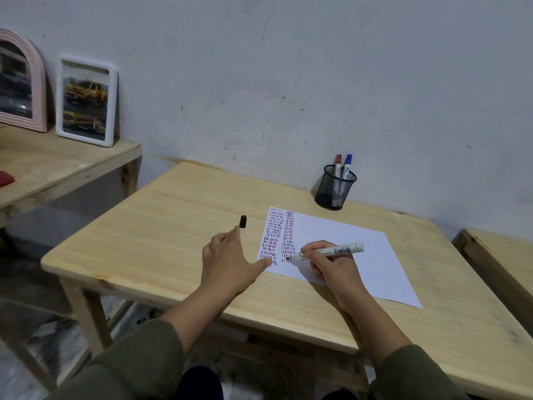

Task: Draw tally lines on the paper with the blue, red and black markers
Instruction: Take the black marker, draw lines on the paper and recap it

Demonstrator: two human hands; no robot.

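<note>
A white sheet of paper (346,249) lies on the wooden table (173,232), with two columns of blue, red and black tally lines (278,235) along its left side. My right hand (326,264) grips the uncapped black marker (331,251), its tip touching the paper at the bottom of the second column. My left hand (230,258) rests flat on the table, fingers spread, thumb on the paper's left corner. The black cap (243,221) lies on the table just beyond my left fingertips. The red marker (337,164) and blue marker (347,164) stand capped in the mesh cup.
The black mesh pen cup (334,192) stands at the back of the table near the wall. A second wooden table to the left holds a white photo frame (86,101) and a pink arched mirror (20,82). Another wooden piece (501,261) sits at the right.
</note>
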